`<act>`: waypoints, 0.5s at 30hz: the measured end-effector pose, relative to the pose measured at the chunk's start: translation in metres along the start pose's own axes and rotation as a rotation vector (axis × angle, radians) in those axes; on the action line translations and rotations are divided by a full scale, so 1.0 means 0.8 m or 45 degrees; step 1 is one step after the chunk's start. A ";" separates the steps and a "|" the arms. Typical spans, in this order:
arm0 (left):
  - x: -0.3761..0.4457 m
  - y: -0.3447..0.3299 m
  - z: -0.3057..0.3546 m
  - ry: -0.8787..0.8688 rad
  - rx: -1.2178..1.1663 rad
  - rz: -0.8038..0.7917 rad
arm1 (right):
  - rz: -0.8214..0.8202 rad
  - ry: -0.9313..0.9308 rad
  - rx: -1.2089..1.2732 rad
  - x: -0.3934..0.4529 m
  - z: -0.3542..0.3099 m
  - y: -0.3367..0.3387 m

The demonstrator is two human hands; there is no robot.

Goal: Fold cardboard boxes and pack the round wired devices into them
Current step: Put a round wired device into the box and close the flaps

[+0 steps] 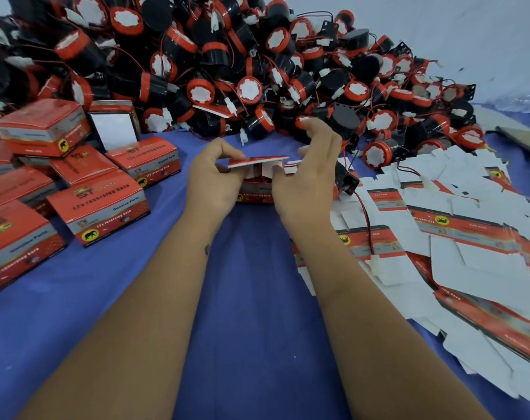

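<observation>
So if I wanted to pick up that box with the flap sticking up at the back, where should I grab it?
Take the open box by its two side walls, coming down from above. Its white flap stands upright, so the top is open and the sides are easy to pinch. Avoid lifting by the flap; it would probably bend. Closed boxes crowd its front.

One head-worn wide-angle view, looking forward and down, close over the blue table [251, 298], reaching out to the heap of round devices [227, 56] beyond.

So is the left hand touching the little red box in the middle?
Touching. The head view shows the left hand pinching the lid flap of the red box, thumb and fingers right on the cardboard.
</observation>
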State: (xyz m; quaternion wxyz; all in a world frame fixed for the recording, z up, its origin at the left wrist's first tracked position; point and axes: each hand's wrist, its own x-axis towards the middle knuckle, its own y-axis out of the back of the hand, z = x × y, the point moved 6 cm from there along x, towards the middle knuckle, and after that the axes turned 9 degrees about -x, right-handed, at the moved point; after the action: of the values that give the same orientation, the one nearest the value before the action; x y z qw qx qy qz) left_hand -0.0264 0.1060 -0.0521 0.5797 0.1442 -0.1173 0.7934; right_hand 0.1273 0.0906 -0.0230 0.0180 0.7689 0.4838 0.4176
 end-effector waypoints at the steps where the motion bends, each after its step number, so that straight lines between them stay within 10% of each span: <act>1: 0.002 0.001 -0.001 0.007 0.010 -0.002 | -0.068 0.045 -0.038 0.002 0.002 -0.003; 7: 0.006 0.010 -0.010 0.338 -0.290 -0.060 | -0.366 0.165 -0.302 0.001 0.005 -0.013; 15: -0.003 0.007 0.008 -0.141 0.488 -0.208 | -0.634 0.338 -0.527 -0.010 -0.007 -0.023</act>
State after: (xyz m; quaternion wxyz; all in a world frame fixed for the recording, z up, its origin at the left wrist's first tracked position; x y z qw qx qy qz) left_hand -0.0304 0.0999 -0.0467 0.5966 0.3044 0.0161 0.7424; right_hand 0.1086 0.0919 -0.0324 0.2120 0.5463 0.5597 0.5860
